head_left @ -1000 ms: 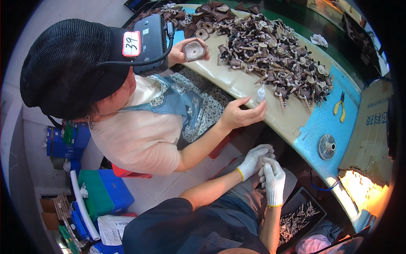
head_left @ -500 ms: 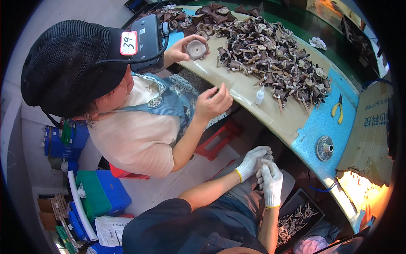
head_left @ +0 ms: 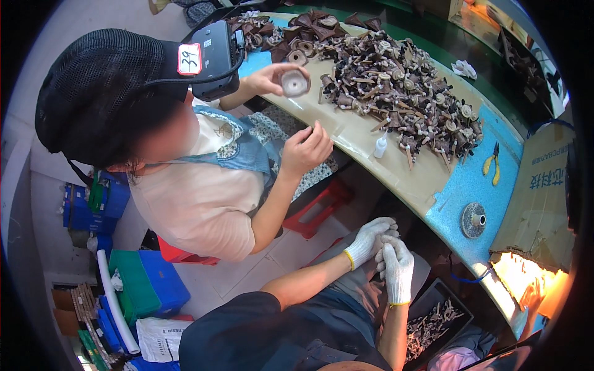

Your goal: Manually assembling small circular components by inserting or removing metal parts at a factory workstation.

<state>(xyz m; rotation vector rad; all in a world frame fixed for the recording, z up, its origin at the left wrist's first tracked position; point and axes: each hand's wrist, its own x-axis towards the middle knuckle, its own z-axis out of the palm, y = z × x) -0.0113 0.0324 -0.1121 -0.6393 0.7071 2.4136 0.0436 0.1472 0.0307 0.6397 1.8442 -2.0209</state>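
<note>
My left hand (head_left: 369, 240) and my right hand (head_left: 396, 269) both wear white knit gloves. They are pressed together over my lap, below the table edge, with fingers curled. Anything held between them is hidden by the gloves. Under my right hand sits a black tray (head_left: 433, 321) of small pale pieces. Across from me a co-worker in a black cap holds a round disc piece (head_left: 295, 82) in one hand. The co-worker's other hand (head_left: 307, 148) is drawn back near their chest.
A curved table (head_left: 365, 142) carries a big pile of brown parts (head_left: 396, 80), a small white bottle (head_left: 380, 146), yellow-handled pliers (head_left: 492, 164) and a round metal disc (head_left: 473, 219). A cardboard box (head_left: 544, 191) stands right, a red stool (head_left: 315, 204) below, blue and green crates (head_left: 145, 284) left.
The co-worker's hand left the small white bottle on the table and pulled back toward their chest. My gloved hands stayed together over my lap.
</note>
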